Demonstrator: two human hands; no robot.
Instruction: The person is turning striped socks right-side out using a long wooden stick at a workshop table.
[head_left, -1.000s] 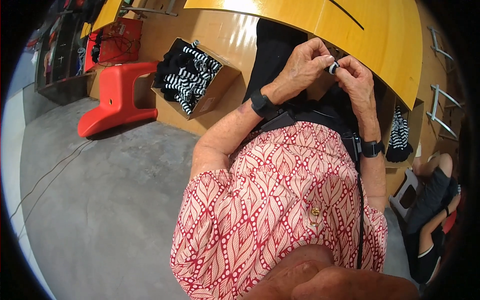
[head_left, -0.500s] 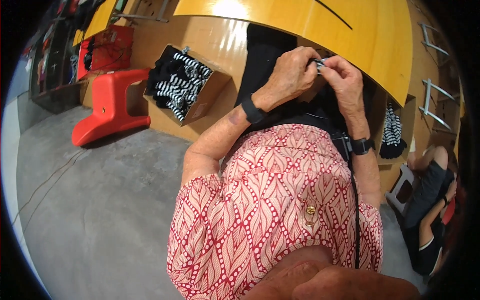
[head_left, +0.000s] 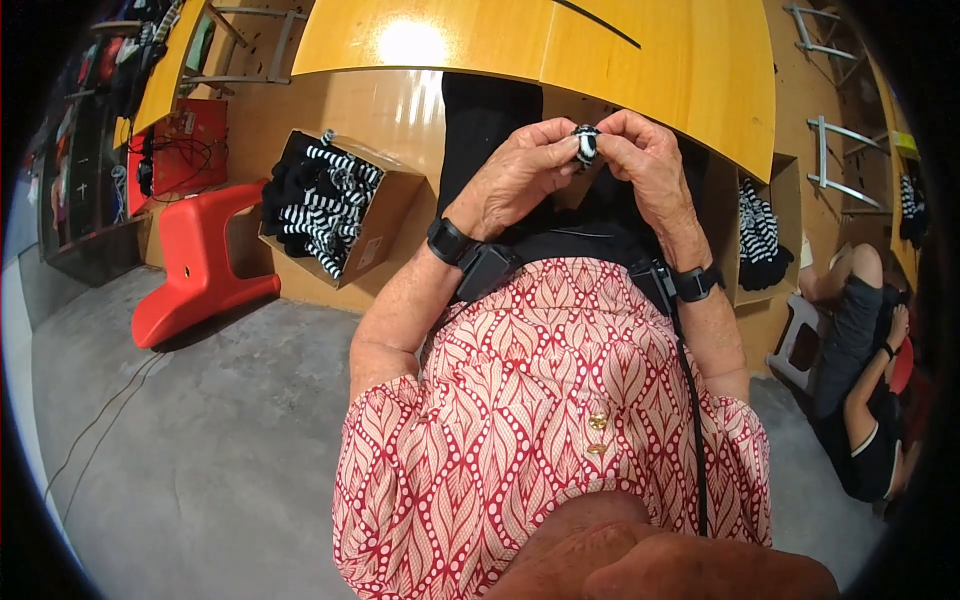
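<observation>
Both hands pinch the same small thing between thumbs and fingertips: the left hand (head_left: 525,175) and the right hand (head_left: 650,165) meet at a small black-and-white striped piece of cloth (head_left: 586,148), just on the person's side of the near edge of the yellow bench (head_left: 660,80). The other fingers are curled in.

Left to right, a thin cord (head_left: 100,410) lies on the grey floor (head_left: 250,440), well apart from the bench. A red box (head_left: 195,150) with tangled wires sits off the bench's left end, and a red stool (head_left: 190,255) stands nearer the person. A metal frame (head_left: 245,45) is just left of the bench. An open carton (head_left: 378,240), full of striped cloths (head_left: 325,205), is below the bench's left part, near the left forearm. A black strip (head_left: 600,22) crosses the bench top.

Beside the bench's right corner, another carton (head_left: 788,195) holds more striped stuff (head_left: 757,230), close to the right wrist. Further right of the bench are a grey stool (head_left: 798,340) and another person (head_left: 865,330).

The bench edge curves close ahead of the fingers; floor stretches left, between red stool and left elbow.
</observation>
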